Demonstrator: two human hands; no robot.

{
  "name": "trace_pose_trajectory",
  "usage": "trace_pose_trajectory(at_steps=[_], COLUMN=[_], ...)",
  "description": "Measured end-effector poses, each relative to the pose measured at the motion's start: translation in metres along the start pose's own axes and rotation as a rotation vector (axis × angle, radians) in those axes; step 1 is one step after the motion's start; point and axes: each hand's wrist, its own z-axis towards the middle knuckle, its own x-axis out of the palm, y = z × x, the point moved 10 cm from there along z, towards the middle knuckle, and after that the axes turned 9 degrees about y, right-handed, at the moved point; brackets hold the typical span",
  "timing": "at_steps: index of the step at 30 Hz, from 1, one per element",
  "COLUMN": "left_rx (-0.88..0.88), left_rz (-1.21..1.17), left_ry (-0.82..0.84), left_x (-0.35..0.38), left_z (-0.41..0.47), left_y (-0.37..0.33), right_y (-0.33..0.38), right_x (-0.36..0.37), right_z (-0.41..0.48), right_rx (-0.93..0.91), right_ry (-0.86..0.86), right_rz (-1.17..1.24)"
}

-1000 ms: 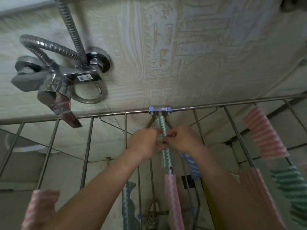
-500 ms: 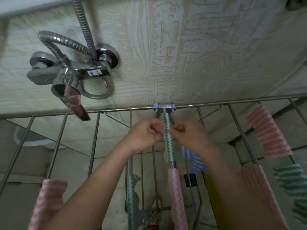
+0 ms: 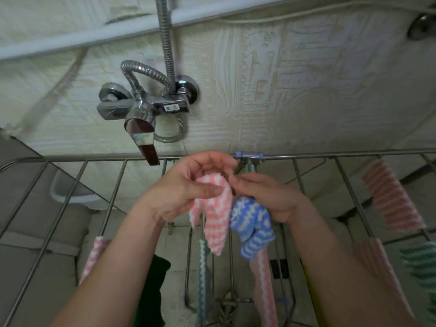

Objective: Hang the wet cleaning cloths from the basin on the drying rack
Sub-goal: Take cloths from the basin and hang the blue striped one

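Note:
My left hand (image 3: pixel 188 185) holds a pink-and-white striped cloth (image 3: pixel 215 217) over the middle of the metal drying rack (image 3: pixel 330 157). My right hand (image 3: pixel 266 197) grips a bunched blue-and-white cloth (image 3: pixel 253 226), and its fingertips touch the top corner of the pink cloth. Both cloths hang down between the rack's rods. A green-and-white cloth (image 3: pixel 249 166) drapes over the centre rod just behind my hands. Several more cloths hang on the rack: pink ones at the right (image 3: pixel 391 197), at the left (image 3: pixel 93 258) and at the bottom centre (image 3: pixel 264 284), a green one at the far right (image 3: pixel 422 260).
A chrome shower mixer (image 3: pixel 144 109) with a metal hose (image 3: pixel 166 43) juts from the patterned wall above the rack's left half. A white basin (image 3: pixel 70 192) stands behind the rack at the left. A dark green item (image 3: pixel 153 286) lies below the rack.
My hands have left the green cloth on the centre rod. The left hand now holds a pink cloth, and the right still holds the blue one. The view has tilted up and shifted left.

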Motion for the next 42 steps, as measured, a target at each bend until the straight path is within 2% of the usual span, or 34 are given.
trace_pose_trajectory(at_steps=[2,4,8,12,15,17,21,24,27,29,33,35,38,40,42], left_rx=[0.007,-0.037,-0.196,-0.409,-0.484,-0.479,-0.254,-0.118,-0.072,-0.040,0.060,0.097,0.147,0.173,0.191], left_rz=[0.122,0.322,0.770,1.063,1.232,1.183,0.563,0.399,0.413,0.529,0.592,0.616,0.717,0.753,0.756], left_ry=[-0.055,-0.142,-0.299,-0.289,-0.275,-0.323,-0.238,-0.258,-0.334,-0.429,-0.527,-0.547,-0.567,-0.584,-0.599], left_x=[-0.004,-0.010,-0.017,-0.021,-0.021,-0.028,-0.021,-0.015,-0.018,-0.025,-0.026,-0.024,-0.022,-0.024,-0.029], left_z=[-0.008,-0.014,-0.028,-0.034,-0.034,-0.037,-0.035,-0.036,-0.038,-0.042,-0.048,-0.051,-0.057,-0.062,-0.069], left_y=[-0.010,-0.018,-0.032,-0.021,-0.018,-0.016,-0.007,-0.015,-0.016,-0.023,-0.040,-0.047,-0.056,-0.059,-0.058], right_y=[0.003,0.007,0.025,0.049,0.056,0.056,0.060,0.062,0.059,0.054,0.032,0.022,0.010,0.008,0.008], right_x=[0.012,0.016,0.011,0.022,0.035,0.038,0.038,0.039,0.037,0.035,0.027,0.023,0.008,-0.004,-0.011], right_z=[0.002,0.003,-0.004,-0.014,-0.016,-0.019,-0.028,-0.028,-0.023,-0.018,-0.005,-0.004,-0.004,-0.006,-0.009], right_rx=[-0.011,-0.022,-0.077,-0.130,-0.182,-0.231,-0.312,-0.344,-0.348,-0.344,-0.162,-0.054,0.118,0.150,0.120], right_ry=[0.060,0.067,-0.131,-0.329,-0.398,-0.447,-0.559,-0.577,-0.542,-0.497,-0.270,-0.179,-0.150,-0.182,-0.195], right_rz=[-0.050,-0.197,-0.473,-0.897,-1.128,-1.181,-1.185,-1.131,-0.990,-0.853,-0.626,-0.644,-0.822,-0.852,-0.780])
